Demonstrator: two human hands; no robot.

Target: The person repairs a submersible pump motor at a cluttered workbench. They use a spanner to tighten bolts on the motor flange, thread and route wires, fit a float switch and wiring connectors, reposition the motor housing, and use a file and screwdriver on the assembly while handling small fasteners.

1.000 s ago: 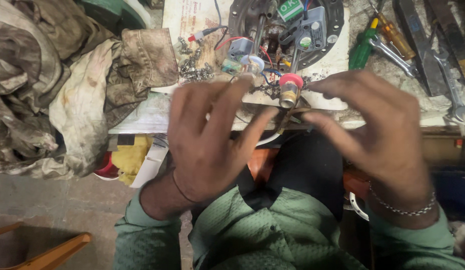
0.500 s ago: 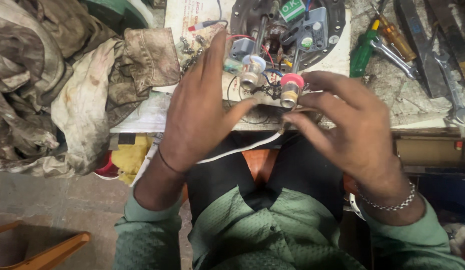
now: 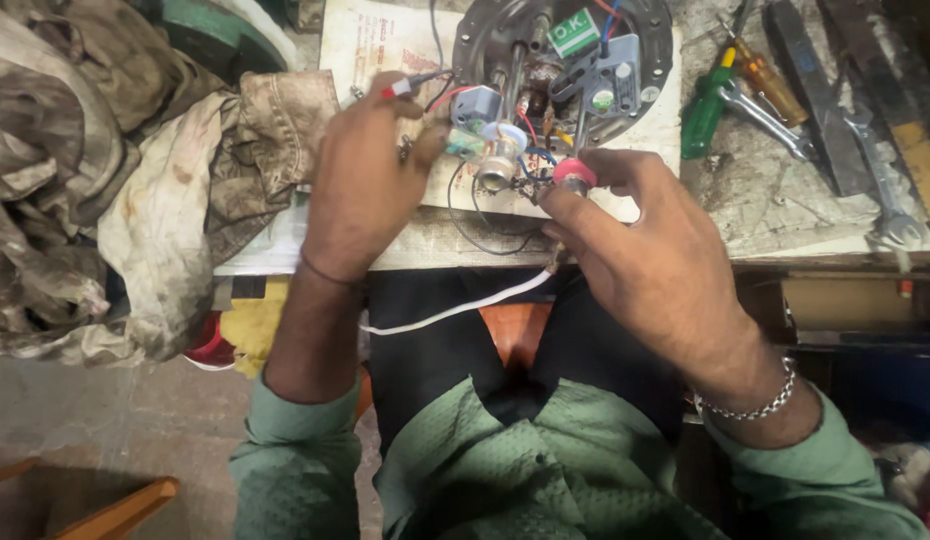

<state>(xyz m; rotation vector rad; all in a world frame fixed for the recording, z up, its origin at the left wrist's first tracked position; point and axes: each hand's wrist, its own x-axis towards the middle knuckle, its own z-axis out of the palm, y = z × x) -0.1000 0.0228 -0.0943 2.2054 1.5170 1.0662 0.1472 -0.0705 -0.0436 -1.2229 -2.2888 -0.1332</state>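
The left hand [image 3: 360, 180] pinches a red-tipped wire lead [image 3: 403, 87] between thumb and forefinger, its grip closed on it, just above the cluster of small parts it steadies. The right hand [image 3: 645, 240] has its fingertips closed around a red-capped cylindrical part [image 3: 573, 175], gripping it at the near edge of the round metal plate [image 3: 650, 70].

As a judgement: the wiring work looks partway through. Several parts already sit on the plate: a grey bracket [image 3: 610, 75], a small grey block [image 3: 475, 103] and a pale round part [image 3: 497, 160] just left of the right hand's grip. Loose red, blue and black wires between the two grips are not tidied, and a white cable [image 3: 455, 308] hangs free below the right grip, its far end hidden behind the fingers. What is connected cannot be told.

Counted: one plate, one red-capped part, one white cable, two hands at work. To the right of the right grip on the bench [image 3: 765, 210] lie one green-handled screwdriver [image 3: 707, 105], one amber-handled screwdriver [image 3: 760, 72] and at least two spanners [image 3: 775, 120]. Left of the left grip lies one heap of stained cloth [image 3: 135, 190]. A printed paper sheet [image 3: 375, 45] lies under the plate.
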